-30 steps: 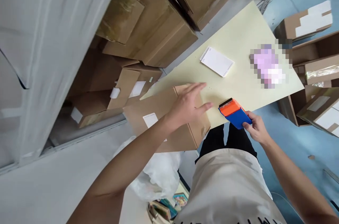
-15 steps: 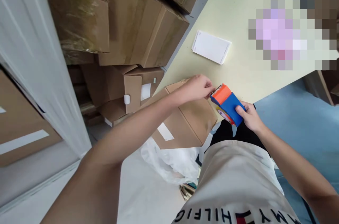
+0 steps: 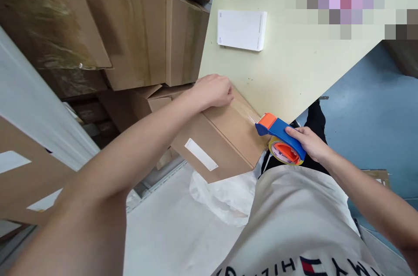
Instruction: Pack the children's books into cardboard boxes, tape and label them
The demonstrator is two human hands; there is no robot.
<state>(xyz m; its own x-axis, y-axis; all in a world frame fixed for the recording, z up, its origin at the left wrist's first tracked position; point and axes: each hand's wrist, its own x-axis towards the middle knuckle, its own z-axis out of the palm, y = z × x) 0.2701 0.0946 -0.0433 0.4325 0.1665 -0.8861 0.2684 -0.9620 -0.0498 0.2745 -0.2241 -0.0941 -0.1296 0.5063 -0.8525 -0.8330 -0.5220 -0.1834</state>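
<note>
A blue and orange tape dispenser (image 3: 282,130) with a roll of tape is gripped by my right hand (image 3: 308,141) at the near right end of a brown cardboard box (image 3: 225,128). From its orange head a clear strip of packing tape (image 3: 251,116) runs over the box top toward my left hand (image 3: 215,89). That hand is closed at the far left end of the box top, on the tape's end; the fingertips are hidden. A white label (image 3: 200,154) shows on the box's near side.
On the pale yellow table (image 3: 287,75) lies a white stack of cards or a flat box (image 3: 241,30). Large cardboard boxes (image 3: 137,28) are piled at the left. White plastic (image 3: 222,197) lies below the box. A blurred lilac patch is at upper right.
My left hand has moved left from the dispenser's head to the box's far end, and tape now stretches between. The dispenser has tilted and sits by the box. The camera view has shifted.
</note>
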